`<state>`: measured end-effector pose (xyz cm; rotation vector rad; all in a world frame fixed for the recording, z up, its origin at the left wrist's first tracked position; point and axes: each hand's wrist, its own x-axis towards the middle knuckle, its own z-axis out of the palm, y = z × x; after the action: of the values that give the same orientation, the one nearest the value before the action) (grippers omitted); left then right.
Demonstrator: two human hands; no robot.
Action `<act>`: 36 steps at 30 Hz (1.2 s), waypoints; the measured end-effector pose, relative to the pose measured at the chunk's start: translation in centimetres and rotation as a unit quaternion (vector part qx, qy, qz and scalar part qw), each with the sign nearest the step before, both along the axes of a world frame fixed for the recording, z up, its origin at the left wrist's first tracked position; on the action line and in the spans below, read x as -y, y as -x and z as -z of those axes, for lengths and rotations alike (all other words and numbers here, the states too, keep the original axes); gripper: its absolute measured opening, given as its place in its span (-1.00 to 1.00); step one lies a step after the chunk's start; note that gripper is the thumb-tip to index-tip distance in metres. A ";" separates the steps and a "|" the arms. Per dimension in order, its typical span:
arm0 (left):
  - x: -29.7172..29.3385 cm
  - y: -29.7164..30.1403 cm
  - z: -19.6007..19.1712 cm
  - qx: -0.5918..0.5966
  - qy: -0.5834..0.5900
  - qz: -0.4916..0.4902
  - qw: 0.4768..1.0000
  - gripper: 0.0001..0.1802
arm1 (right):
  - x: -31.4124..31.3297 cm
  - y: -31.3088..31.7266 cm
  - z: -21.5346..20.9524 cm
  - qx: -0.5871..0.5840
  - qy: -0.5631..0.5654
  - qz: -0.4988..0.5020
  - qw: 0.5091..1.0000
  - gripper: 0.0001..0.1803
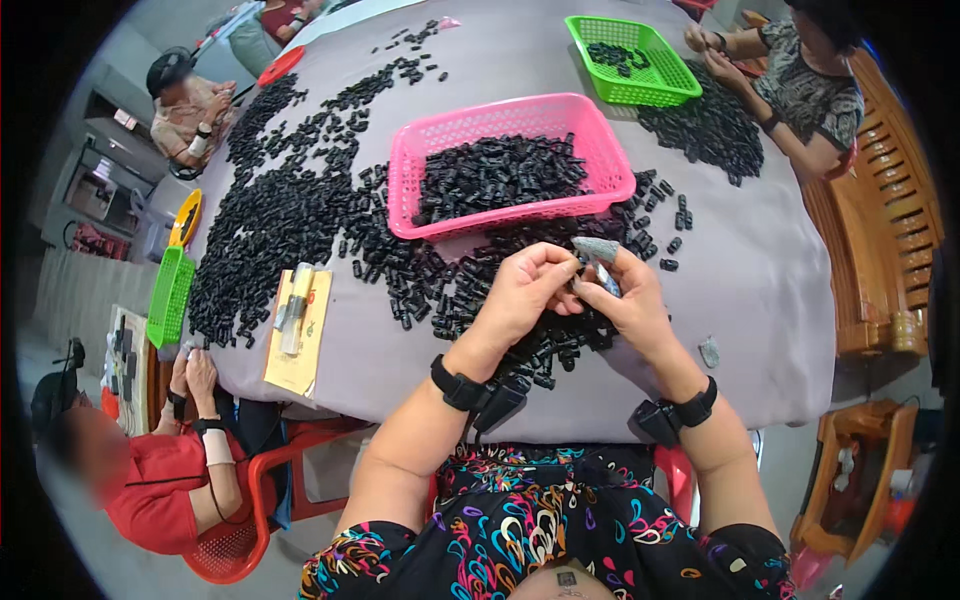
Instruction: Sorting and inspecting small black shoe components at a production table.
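Above the near part of the table, my left hand and my right hand meet, fingertips almost touching. The left thumb and forefinger are pinched together; whatever is between them is mostly hidden, only a dark bit showing. A grey fingertip cover sits on the right forefinger. Between the right thumb and fingers is a small shiny blue-grey object, its kind unclear. Below and around both hands lie many small black cylindrical parts. Just beyond them stands a pink plastic basket with more black parts inside.
Black parts spread across the left of the grey-covered table. A yellow booklet with a clear tube lies left. Green baskets stand left and far right. A grey scrap lies right. Several people work around the edges.
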<state>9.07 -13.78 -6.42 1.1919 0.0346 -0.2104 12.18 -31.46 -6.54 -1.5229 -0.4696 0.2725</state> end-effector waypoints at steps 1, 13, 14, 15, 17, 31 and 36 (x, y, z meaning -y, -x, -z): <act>0.0 0.1 0.0 0.004 0.016 -0.008 1.000 -0.83 | -0.2 0.1 0.0 0.002 -0.002 -0.006 1.000 -0.56; 0.0 0.3 -0.7 0.020 -0.079 0.008 0.997 -0.82 | -0.3 0.1 -0.1 0.005 -0.038 -0.016 0.999 -0.56; -0.2 0.3 -0.6 0.027 -0.057 0.014 0.998 -0.80 | -0.2 -0.1 -0.2 0.006 -0.037 -0.014 0.999 -0.56; -0.4 0.3 -0.6 0.033 -0.036 0.021 0.999 -0.78 | -0.1 -0.3 -0.3 -0.015 -0.037 -0.015 0.999 -0.57; -0.9 0.3 -0.7 0.036 -0.041 0.040 0.998 -0.71 | 0.1 -0.4 -0.6 -0.035 -0.037 -0.015 0.999 -0.58; -0.8 0.2 -0.5 0.059 -0.022 0.001 0.998 -0.78 | 0.0 0.0 -0.4 -0.050 -0.039 -0.027 0.998 -0.63; -0.5 0.2 -0.4 0.062 -0.007 0.004 0.998 -0.82 | -0.2 0.1 -0.7 -0.065 -0.044 -0.031 0.996 -0.64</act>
<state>8.83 -13.23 -6.00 1.2177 -0.0777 -0.1427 12.04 -31.23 -5.83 -1.3971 -0.4210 0.3920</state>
